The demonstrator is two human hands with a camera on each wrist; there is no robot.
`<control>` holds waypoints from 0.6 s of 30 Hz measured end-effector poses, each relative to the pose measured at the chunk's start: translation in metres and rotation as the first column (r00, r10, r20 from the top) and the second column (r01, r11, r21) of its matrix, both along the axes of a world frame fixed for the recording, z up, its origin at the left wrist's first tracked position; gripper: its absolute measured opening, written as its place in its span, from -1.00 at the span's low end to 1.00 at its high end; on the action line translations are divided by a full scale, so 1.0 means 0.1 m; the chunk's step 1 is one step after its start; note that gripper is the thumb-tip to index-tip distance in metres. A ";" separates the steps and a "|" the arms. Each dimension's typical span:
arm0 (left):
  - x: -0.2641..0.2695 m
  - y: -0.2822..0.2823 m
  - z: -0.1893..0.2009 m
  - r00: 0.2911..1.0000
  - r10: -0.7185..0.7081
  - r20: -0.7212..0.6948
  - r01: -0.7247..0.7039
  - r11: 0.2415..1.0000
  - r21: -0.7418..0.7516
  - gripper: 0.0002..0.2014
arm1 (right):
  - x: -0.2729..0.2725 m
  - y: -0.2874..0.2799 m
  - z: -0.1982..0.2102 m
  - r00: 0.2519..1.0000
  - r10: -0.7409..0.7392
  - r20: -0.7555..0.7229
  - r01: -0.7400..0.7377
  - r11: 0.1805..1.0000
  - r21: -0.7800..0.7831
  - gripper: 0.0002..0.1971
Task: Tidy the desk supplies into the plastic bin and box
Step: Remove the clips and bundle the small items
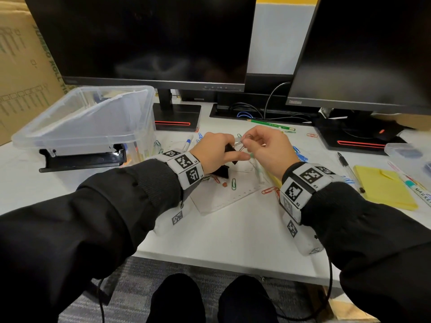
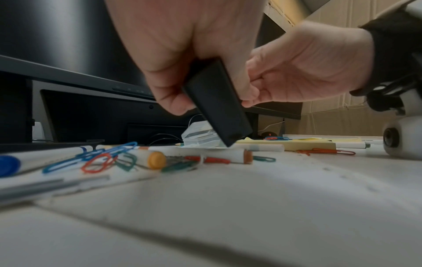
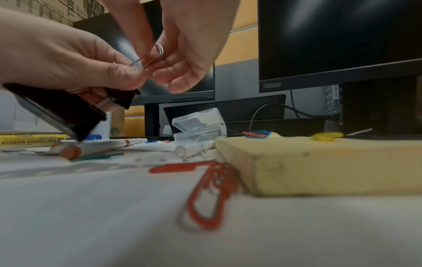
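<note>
Binder clip (image 1: 229,151), large and black, sits in the middle of the scene, held above the tabletop (image 1: 221,231) just in front of the left monitor's stand. Taking that clip as the landmark and going left to right: well to its left stands the clear plastic bin (image 1: 88,122), with what look like a few pens or markers showing through its front wall, so some tidying appears done. Just left of the clip a blue-capped marker (image 1: 187,142) and several paper clips lie loose. The left hand (image 1: 215,151) has its grip wrapped round the clip's black body, fingers and thumb curled on it. The right hand (image 1: 264,149) meets it from the right, its grip pinching the clip's wire handles (image 3: 155,54) between thumb and fingertips. Under the clip, a transparent ruler (image 1: 224,194) lies on the tabletop with a green paper clip (image 1: 234,184) on it, and a second black binder clip (image 1: 221,172) rests just beneath the left hand. Right of the clip lie red paper clips (image 1: 269,190), a black pen (image 1: 347,166), a yellow sticky-note pad (image 1: 384,187) and a whiteboard marker (image 1: 417,187). Far right, a small clear box (image 1: 405,155) sits partly out of frame. Judging by the scatter, most of the task remains: nearly all supplies are yet to go in.
</note>
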State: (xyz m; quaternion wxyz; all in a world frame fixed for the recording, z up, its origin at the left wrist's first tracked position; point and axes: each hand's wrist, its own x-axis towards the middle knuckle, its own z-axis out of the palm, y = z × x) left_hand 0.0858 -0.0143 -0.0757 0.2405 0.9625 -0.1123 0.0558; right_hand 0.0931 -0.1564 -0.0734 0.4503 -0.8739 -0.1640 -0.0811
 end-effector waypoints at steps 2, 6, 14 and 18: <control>0.00 0.01 0.01 1.000 -0.009 0.002 0.009 1.000 -0.014 -0.59 | 0.02 -0.01 0.00 0.999 -0.036 0.020 0.036 0.999 0.022 -0.90; 0.02 0.02 -0.01 0.999 0.046 0.017 -0.045 0.999 -0.012 -0.51 | 0.04 -0.02 0.00 0.996 -0.080 0.050 0.079 0.997 0.014 -0.92; -0.01 0.00 0.01 0.998 -0.020 0.054 0.022 0.998 -0.052 -0.70 | 0.01 -0.04 -0.01 0.998 0.044 -0.049 -0.055 0.962 -0.268 -0.81; -0.01 -0.02 0.02 0.997 -0.065 0.033 0.067 0.996 -0.052 -0.75 | 0.01 -0.05 -0.01 0.993 0.082 -0.082 -0.101 0.961 -0.257 -0.87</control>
